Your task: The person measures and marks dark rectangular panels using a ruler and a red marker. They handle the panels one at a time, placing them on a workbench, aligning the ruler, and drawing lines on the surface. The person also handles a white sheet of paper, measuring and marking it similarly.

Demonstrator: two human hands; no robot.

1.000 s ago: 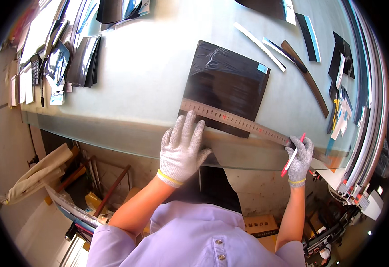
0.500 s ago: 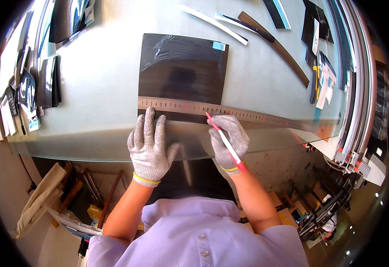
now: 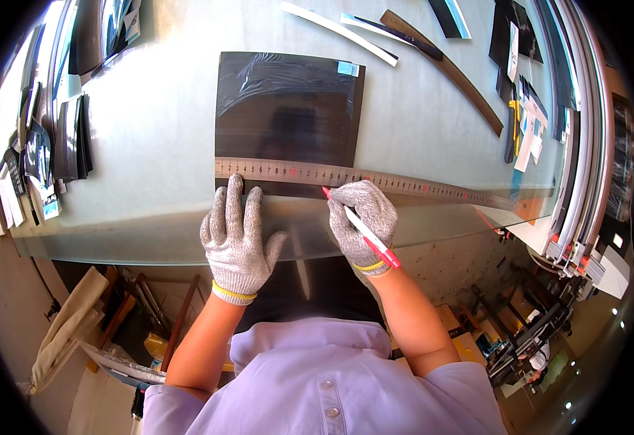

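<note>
A dark film-covered sheet (image 3: 288,109) with a small blue sticker (image 3: 347,68) at its far right corner lies on the glass tabletop (image 3: 150,123). Across its near part rests a long steel ruler (image 3: 397,183), reaching well past the sheet to the right. My left hand (image 3: 239,243), in a grey knit glove, lies flat with fingers spread, its fingertips on the ruler's near edge and the dark strip below. My gloved right hand (image 3: 364,221) pinches a red and white pen (image 3: 364,233), its red tip at the strip just below the ruler.
Narrow white strips (image 3: 342,32) and a long brown strip (image 3: 458,80) lie at the far side. A yellow and black utility knife (image 3: 512,130) sits at the right among scraps. Stacked dark sheets (image 3: 74,138) stand at the left. The table's near edge (image 3: 150,262) runs before me.
My right hand has moved slightly left, bringing the pen tip left and a little lower along the ruler's near edge. The whole view has shifted slightly; my left hand stays on the ruler.
</note>
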